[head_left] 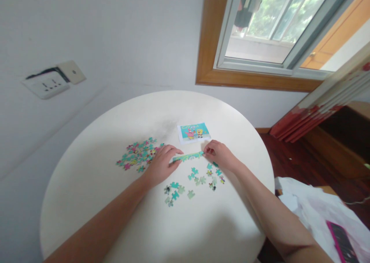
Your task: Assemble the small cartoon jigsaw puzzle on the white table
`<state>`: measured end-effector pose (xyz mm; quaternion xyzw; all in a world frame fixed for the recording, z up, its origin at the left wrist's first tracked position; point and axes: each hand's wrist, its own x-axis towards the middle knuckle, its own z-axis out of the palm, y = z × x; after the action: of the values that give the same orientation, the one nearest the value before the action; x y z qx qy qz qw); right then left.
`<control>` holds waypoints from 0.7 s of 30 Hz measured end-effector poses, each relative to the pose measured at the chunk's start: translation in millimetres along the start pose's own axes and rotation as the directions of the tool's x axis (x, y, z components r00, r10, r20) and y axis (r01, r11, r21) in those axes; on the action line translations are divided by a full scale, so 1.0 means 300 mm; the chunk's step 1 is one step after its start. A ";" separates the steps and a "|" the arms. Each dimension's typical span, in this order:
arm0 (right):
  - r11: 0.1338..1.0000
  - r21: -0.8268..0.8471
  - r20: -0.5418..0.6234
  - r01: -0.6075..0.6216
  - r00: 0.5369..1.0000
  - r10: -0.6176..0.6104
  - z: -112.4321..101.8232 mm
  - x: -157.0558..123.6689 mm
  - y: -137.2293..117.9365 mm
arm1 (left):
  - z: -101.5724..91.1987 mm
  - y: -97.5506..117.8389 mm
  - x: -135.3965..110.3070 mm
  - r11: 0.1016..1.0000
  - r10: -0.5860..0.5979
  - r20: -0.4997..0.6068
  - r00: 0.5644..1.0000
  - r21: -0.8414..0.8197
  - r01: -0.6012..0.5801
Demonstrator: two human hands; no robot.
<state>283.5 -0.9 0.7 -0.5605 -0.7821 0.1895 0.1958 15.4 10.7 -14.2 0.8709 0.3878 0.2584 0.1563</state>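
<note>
A narrow strip of joined puzzle pieces (190,156), turquoise with some yellow-green, lies across the middle of the white table. My left hand (162,163) rests at its left end, index finger along the upper edge and thumb along the lower, with the strip between them. At the opposite end my right hand (215,151) is closed in a pinch on a puzzle piece, mostly hidden by the fingers. Just behind the strip lies a reference picture card (194,132) with a pink and a yellow cartoon figure. Loose puzzle pieces (200,180) are scattered in front of the strip.
A larger heap of mixed puzzle pieces (138,153) lies left of my left hand. The round white table (121,216) stands near a wall with a socket (49,83) and a window. On the lower right, a pink-edged phone-like object (342,241) rests on white plastic (303,205).
</note>
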 end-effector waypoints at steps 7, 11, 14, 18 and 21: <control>1.000 0.004 0.002 0.015 1.000 -0.015 -0.003 -0.005 -0.006 | 0.000 -0.001 -0.001 1.000 -0.002 0.000 1.000 -0.004 0.002; 1.000 0.015 0.004 0.018 1.000 -0.018 -0.008 -0.008 -0.007 | 0.002 -0.003 -0.002 1.000 -0.006 -0.007 1.000 -0.016 0.006; 0.998 0.037 0.003 0.043 0.999 -0.043 -0.019 -0.010 -0.014 | 0.002 -0.003 -0.001 1.000 -0.010 0.000 1.000 -0.014 0.010; 0.996 0.014 0.005 0.089 0.996 -0.089 -0.028 -0.010 -0.022 | -0.002 0.003 0.000 1.000 -0.008 0.005 1.000 -0.008 0.008; 0.994 -0.028 -0.031 0.107 0.994 -0.107 -0.026 -0.008 -0.021 | -0.005 0.007 0.001 1.000 -0.006 0.004 1.000 -0.009 0.007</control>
<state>283.2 -4.5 10.2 -0.5233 -0.8101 0.1593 0.2110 15.9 9.6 -12.0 0.8694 0.3892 0.2579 0.1618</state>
